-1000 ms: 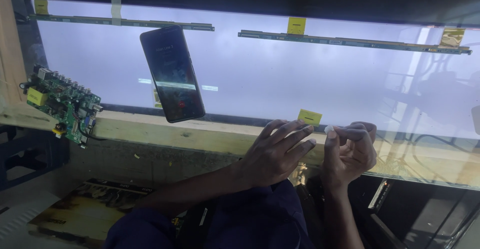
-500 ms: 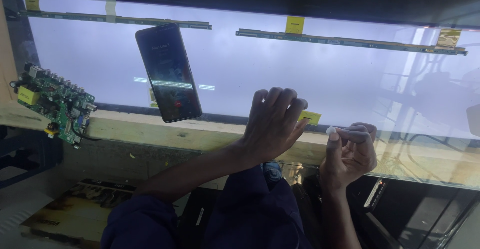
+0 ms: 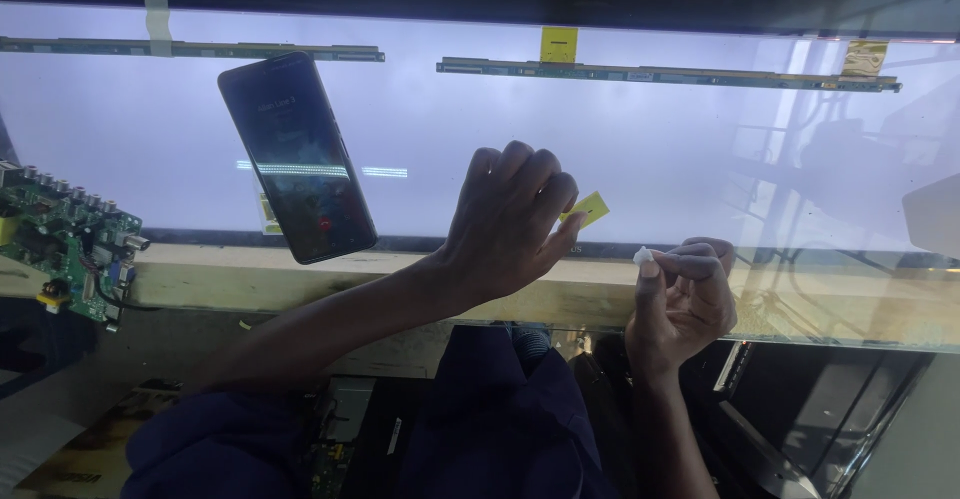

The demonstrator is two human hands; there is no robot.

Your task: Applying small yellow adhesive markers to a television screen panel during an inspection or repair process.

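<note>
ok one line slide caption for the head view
Left hand lifts a yellow tab off a lit display panel; right hand pinches a small white wad.

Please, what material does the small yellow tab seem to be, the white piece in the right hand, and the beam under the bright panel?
Yellow tab, pinched by the left hand: probably thin adhesive tape or film, flat and matte.
White piece, held in the right hand: likely soft paper or cloth, crumpled; too small to be sure.
Beam: unfinished wood, pale with visible grain.
</note>
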